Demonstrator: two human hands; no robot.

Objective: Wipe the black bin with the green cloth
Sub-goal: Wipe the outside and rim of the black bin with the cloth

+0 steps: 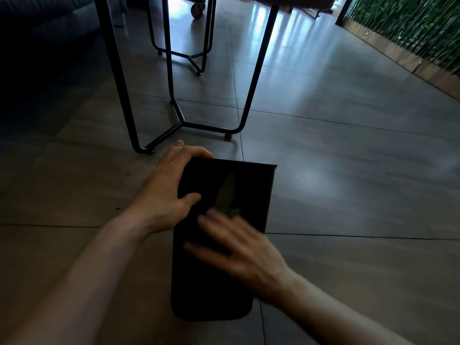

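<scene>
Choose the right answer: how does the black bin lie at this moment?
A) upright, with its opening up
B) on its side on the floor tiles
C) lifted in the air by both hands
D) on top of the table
B: the black bin lies on its side on the floor tiles, and the left hand grips its far corner.

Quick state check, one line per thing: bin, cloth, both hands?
black bin: lying on its side on the floor, open end facing away.
green cloth: mostly hidden under the right hand, on the bin.
left hand: grips the bin's rim.
right hand: blurred, fingers spread flat on the bin.
</scene>
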